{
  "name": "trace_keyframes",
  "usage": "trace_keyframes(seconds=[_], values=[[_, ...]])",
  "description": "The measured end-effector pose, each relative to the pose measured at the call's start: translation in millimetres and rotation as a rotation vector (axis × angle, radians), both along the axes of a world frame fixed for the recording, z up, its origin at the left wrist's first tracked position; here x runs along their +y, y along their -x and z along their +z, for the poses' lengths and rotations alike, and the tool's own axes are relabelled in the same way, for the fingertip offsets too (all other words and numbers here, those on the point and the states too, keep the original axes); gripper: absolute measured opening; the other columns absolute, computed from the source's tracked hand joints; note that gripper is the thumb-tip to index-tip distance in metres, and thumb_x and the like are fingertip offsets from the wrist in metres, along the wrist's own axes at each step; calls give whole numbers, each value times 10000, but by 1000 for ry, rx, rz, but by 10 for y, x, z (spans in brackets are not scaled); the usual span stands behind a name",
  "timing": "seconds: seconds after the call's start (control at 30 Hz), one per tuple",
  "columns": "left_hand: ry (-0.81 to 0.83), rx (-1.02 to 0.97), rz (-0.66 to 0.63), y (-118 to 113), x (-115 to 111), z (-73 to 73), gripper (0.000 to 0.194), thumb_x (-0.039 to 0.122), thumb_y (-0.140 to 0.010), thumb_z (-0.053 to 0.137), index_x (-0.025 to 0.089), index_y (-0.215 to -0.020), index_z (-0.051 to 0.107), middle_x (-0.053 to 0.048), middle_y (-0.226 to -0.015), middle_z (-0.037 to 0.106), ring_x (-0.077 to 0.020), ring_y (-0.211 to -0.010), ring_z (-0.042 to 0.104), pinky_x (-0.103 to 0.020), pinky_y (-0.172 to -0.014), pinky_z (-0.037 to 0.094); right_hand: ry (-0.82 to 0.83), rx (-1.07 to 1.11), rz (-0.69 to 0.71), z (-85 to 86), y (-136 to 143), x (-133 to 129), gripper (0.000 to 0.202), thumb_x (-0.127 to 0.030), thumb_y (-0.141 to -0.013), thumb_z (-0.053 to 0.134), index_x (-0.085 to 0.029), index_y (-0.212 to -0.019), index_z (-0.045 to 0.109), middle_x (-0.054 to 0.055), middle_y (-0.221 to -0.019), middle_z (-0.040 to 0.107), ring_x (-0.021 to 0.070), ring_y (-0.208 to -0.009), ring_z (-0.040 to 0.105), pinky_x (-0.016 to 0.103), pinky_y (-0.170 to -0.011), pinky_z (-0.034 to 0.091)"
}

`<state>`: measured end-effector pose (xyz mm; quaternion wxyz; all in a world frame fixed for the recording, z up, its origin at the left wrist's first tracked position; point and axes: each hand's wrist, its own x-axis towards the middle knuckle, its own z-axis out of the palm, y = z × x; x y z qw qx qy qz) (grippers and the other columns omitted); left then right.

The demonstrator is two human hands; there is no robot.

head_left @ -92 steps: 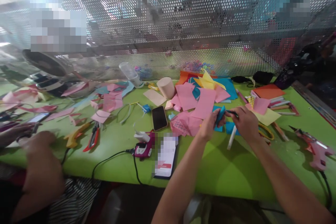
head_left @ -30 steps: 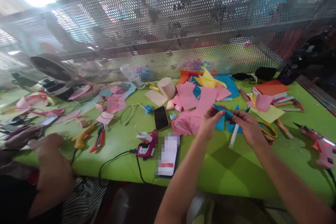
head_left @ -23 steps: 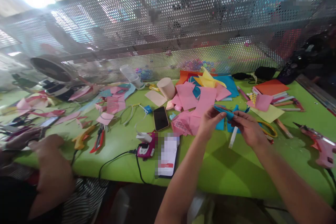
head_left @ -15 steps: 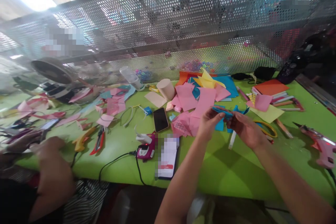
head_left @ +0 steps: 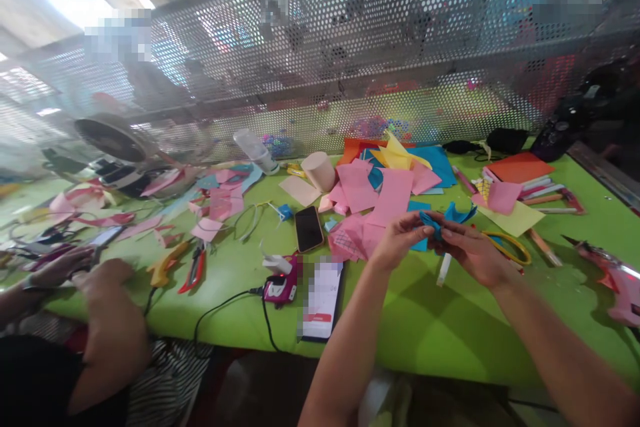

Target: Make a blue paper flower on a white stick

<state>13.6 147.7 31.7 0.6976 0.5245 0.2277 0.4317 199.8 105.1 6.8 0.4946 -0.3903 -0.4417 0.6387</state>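
Between my two hands is a small folded piece of blue paper point(head_left: 431, 224). My left hand point(head_left: 400, 237) pinches its left side, and my right hand point(head_left: 470, 247) has its fingers closed on the right side. Just behind my right hand lies more blue paper point(head_left: 459, 213). A white stick point(head_left: 443, 269) shows below the fingers. To the left of my left hand are crumpled and flat pink sheets point(head_left: 393, 193). Yellow-handled scissors point(head_left: 520, 250) rest on the right of my right hand.
A phone with a lit screen point(head_left: 320, 300), a dark phone point(head_left: 309, 229) and a magenta power strip point(head_left: 281, 287) lie left of my forearms on the green table point(head_left: 440, 347). A pink glue gun point(head_left: 617, 287) is far right. Another person's arm point(head_left: 110, 320) is at left.
The blue paper between my hands has been turned more upright and looks more bunched. Both hands have shifted slightly right and down. The view has also moved a little.
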Motion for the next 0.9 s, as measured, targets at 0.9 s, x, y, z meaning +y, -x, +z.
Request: trace_keyframes(seconds=[0.9], values=[[82, -40, -37, -54, 65, -154, 664, 655, -708, 951, 158, -1117, 789, -58, -879, 764, -134, -620, 649, -294, -606, 551, 13, -236, 15, -118, -110, 23, 487, -716, -903, 723, -254, -1021, 821, 108, -895, 797, 299, -799, 748, 434, -717, 616]])
